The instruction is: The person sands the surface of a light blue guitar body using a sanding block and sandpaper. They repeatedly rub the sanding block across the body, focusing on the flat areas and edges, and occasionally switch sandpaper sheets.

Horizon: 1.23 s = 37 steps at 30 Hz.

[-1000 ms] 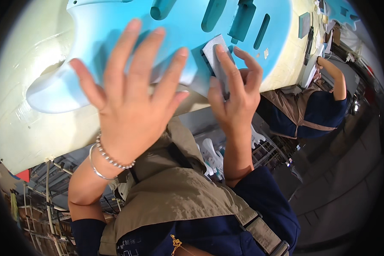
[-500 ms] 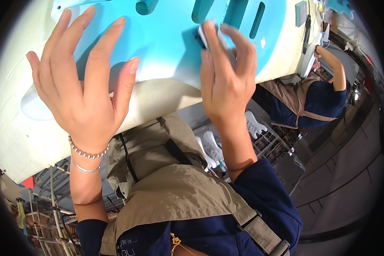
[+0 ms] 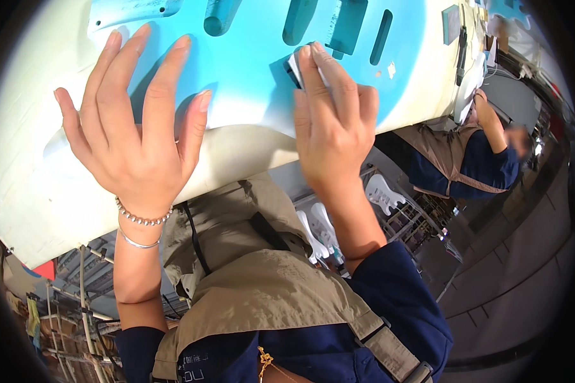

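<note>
A glossy light-blue electric guitar body [image 3: 249, 70], with routed cavities and slots, lies on the cream padded bench [image 3: 236, 140] before me. My left hand [image 3: 134, 127] rests on its left part with fingers spread and nothing in them. A beaded bracelet and a thin bangle circle that wrist. My right hand [image 3: 335, 115] presses a small sanding block [image 3: 294, 69], white with a dark edge, against the blue face just below the middle cavities. Fingers cover most of the block, so its exact make cannot be told.
At the right a co-worker [image 3: 463, 159] in navy shirt and brown apron works at the same bench line. A flat grey-green block [image 3: 450, 24] lies on the bench's far right. Below, white guitar bodies [image 3: 383, 193] stand on a rack; pipe shelving [image 3: 83, 300] is at lower left.
My right hand with the sanding block has shifted slightly down and left over the guitar body. The left hand sits a little lower and further right in view, still spread.
</note>
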### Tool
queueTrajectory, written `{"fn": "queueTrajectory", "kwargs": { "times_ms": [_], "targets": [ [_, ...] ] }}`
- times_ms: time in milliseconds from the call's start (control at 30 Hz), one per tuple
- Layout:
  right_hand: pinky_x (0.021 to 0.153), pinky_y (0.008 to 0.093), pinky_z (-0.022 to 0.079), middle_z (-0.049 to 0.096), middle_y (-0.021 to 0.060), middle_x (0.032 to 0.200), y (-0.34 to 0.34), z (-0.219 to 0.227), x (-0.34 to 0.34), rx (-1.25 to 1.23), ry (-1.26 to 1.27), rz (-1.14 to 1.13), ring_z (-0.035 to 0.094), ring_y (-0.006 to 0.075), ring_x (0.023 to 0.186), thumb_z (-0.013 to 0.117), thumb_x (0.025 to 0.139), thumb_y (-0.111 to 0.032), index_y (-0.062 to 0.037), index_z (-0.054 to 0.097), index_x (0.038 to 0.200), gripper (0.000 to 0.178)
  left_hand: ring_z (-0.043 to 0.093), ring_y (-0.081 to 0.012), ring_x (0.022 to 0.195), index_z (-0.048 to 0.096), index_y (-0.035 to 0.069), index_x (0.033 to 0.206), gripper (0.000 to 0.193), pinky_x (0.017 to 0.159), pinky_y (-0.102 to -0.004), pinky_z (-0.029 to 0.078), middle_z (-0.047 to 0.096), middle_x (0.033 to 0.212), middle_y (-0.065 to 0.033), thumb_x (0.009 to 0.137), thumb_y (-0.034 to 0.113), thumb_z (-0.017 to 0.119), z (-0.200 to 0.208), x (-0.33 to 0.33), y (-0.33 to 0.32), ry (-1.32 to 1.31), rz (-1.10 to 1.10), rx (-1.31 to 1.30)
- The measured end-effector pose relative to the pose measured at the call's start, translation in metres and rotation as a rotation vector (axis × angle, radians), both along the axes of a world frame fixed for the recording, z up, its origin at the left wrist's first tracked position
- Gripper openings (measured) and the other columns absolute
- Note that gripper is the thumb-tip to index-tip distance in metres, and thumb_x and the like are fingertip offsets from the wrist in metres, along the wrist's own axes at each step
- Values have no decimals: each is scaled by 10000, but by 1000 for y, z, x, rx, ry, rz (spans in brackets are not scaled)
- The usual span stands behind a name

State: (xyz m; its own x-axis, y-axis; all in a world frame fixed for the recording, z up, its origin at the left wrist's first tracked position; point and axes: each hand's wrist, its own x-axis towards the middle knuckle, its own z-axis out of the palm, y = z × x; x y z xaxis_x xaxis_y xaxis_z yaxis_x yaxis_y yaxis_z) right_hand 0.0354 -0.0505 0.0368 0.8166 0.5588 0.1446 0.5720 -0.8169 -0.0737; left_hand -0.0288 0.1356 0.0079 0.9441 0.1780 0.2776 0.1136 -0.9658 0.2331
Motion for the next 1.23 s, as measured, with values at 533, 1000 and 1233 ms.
{"fn": "queueTrajectory", "kwargs": {
  "times_ms": [533,1000,1233],
  "targets": [
    [728,259,410,634,-10,1220,-23,-5,17,-36,-76,227,490,179,745,675,753,-38,-79,697,1149,399,531,-218,1230,687,203,1173,361,1104,-505,256,596,1273,-5,848,358,658,-1,-1,3,1,9,21],
    [754,258,383,614,-92,1213,-13,-5,18,-106,-184,221,458,160,779,712,706,-98,-146,710,1144,440,531,-212,1228,681,208,1184,367,1103,-518,263,593,1274,-2,845,346,659,-3,-9,9,6,22,39],
    [782,250,361,607,-101,1233,-13,-9,22,-109,-183,226,463,151,792,723,693,-117,-171,701,1169,479,525,-218,1242,678,219,1192,375,1114,-519,241,585,1296,-11,845,359,662,-8,-14,12,-10,20,50]
  ]
}}
